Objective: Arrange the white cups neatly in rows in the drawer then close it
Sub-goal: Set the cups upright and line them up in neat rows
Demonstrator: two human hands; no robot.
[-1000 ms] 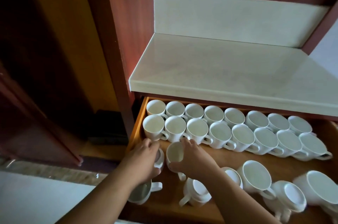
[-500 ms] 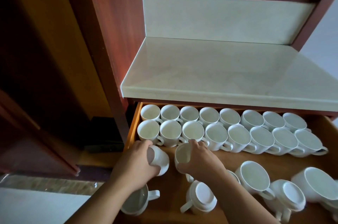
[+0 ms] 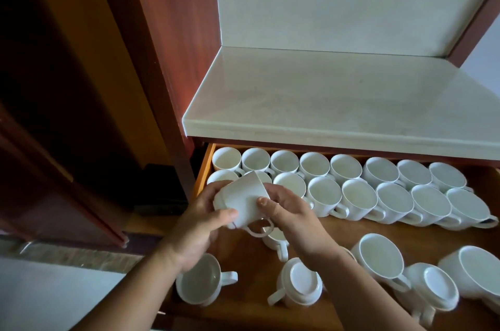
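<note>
Your two hands share one white cup [image 3: 241, 205], lifted above the left end of the open drawer [image 3: 204, 168]. Your left hand [image 3: 201, 218] wraps the cup's base end, thumb across its near side, grip pressed onto the cup. Your right hand [image 3: 290, 211] closes on the other side, thumb flat on the cup wall, the other fingers behind it. The cup is tilted, its mouth turned up and away from you, and its handle [image 3: 259, 228] hangs below, between your two wrists.

Just beyond your grip stand two rows of upright cups. The far row [image 3: 341, 168] runs along the back of the drawer under the edge of the pale desk [image 3: 338, 103]; the nearer row [image 3: 378, 202] sits right in front of it, cups touching side by side, handles toward you. The held cup covers part of the nearer row's left end.

Directly below your grip, an upright cup [image 3: 276, 238] shows partly under your right hand. Near your left wrist a cup lying on its side [image 3: 198, 283] shows its open mouth, handle pointing right. Beside your right forearm an upside-down cup [image 3: 299, 282] rests on the drawer floor. Farther right of your grip are a large upright cup [image 3: 381, 257], another inverted cup [image 3: 433, 287], and one more tipped cup [image 3: 476, 274] at the frame's edge, all loose and out of line.
</note>
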